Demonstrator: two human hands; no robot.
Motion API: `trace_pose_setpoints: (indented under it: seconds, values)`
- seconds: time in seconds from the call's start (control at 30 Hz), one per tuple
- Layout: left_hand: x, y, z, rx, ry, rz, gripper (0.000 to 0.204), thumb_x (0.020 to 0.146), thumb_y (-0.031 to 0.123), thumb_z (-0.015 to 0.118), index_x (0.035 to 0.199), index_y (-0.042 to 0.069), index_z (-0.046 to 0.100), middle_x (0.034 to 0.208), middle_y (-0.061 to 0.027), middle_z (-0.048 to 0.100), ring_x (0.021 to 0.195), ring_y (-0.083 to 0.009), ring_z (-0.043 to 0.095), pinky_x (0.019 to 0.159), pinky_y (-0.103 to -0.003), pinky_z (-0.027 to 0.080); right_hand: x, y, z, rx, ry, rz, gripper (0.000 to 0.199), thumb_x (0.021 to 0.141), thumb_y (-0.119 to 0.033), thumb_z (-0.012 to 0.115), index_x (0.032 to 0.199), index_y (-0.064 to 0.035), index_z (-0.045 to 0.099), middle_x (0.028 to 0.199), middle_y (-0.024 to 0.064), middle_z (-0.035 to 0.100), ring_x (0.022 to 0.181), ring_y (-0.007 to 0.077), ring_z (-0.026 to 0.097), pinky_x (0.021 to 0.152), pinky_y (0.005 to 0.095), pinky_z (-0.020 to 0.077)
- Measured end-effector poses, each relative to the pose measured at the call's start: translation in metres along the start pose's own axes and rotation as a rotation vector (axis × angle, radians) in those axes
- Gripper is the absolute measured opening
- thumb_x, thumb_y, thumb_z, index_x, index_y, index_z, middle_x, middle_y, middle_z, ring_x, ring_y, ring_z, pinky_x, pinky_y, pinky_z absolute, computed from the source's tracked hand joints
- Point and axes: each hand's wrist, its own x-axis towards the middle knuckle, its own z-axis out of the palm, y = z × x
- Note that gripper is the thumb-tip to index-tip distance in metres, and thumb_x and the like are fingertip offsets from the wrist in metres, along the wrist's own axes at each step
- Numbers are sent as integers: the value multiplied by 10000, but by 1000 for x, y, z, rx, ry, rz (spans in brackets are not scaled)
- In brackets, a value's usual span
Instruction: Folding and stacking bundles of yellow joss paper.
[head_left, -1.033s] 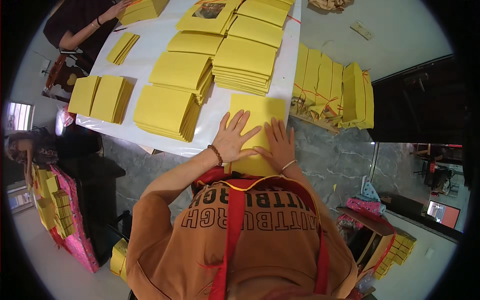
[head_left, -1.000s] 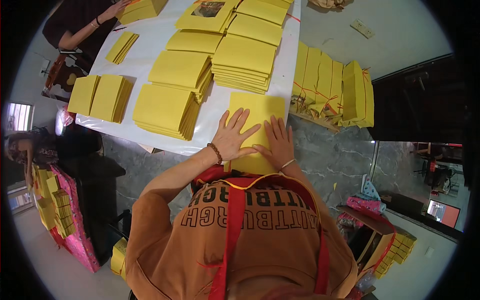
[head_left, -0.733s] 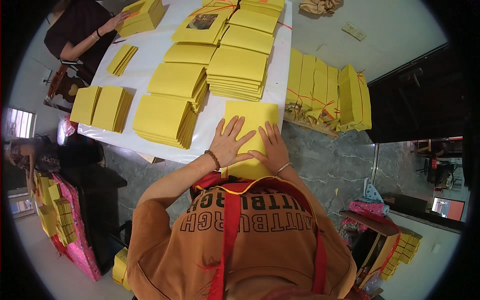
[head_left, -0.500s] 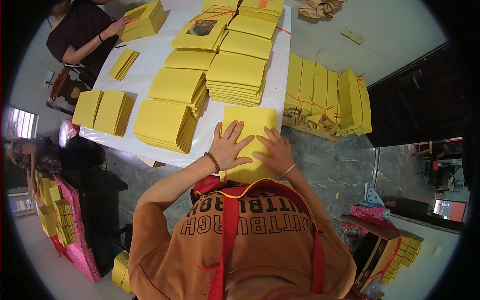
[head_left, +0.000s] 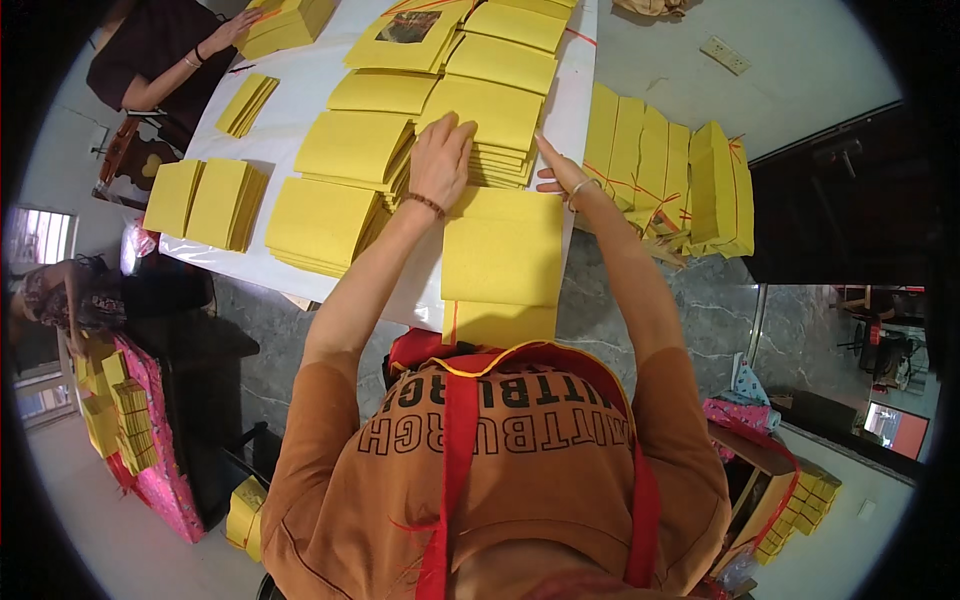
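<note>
A stack of folded yellow paper sheets [head_left: 484,108] lies on the table ahead of me. My left hand [head_left: 440,162] rests over its near left corner, fingers slightly bent and lying on top, thumb hidden. At the stack's right side is my right hand [head_left: 566,174], fingers stretched out and thumb apart; whether it touches the paper I cannot tell. Between my forearms, a yellow paper piece [head_left: 502,245] lies flat near the table edge, with another yellow part bearing a red line [head_left: 505,322] sticking out below it.
More yellow paper stacks [head_left: 318,222] stand to the left on the white-covered table [head_left: 285,165]. At the far left a co-worker's hand [head_left: 232,32] touches a yellow block. Tied yellow bundles [head_left: 650,165] sit beside the table at right, near a dark door [head_left: 830,190].
Both hands have left the flat yellow paper and reached forward to the stack beyond it, the left onto its corner and the right to its side. The view has shifted slightly.
</note>
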Motion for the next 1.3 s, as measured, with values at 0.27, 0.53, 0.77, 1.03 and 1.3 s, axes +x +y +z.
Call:
trace_pose_setpoints:
  seconds: [0.27,0.53,0.77,1.03,1.3]
  values:
    - [2,-10,3,197,-348,-204,215,883,237,490,1023,137,618,1043,-67,597,907,-288,534,776,-406,440,40,4,5,334,7,106,1241,578,-875,432,1394,18,154,1289,253,378,1150,334,446,922,451,393]
    - [-12,-11,10,184,-204,-127,166,886,174,473,999,117,582,1009,-73,571,915,-284,515,759,-416,421,55,9,7,301,-42,7,1030,609,-851,447,1197,-6,462,1068,116,577,905,154,535,801,352,466]
    - [-14,-8,9,57,-135,-231,158,866,145,484,990,101,572,1003,-70,552,987,-275,476,821,-421,364,26,-27,32,366,-137,-30,549,738,-449,679,1077,-33,563,953,72,648,752,133,637,604,245,508]
    - [-1,-4,-6,-302,161,-330,716,729,223,696,1314,32,330,1313,-185,381,1203,-324,356,999,-410,288,-2,-34,1,-23,96,-659,736,682,-156,756,1265,22,343,1140,126,541,1032,188,534,877,301,436]
    - [25,-23,8,-1278,-450,-467,1216,596,233,820,1412,40,-60,1396,-125,241,1315,-242,212,1069,-355,204,-29,-20,-47,60,-46,-701,800,636,-86,789,1292,-32,335,1196,70,495,1085,149,481,923,297,407]
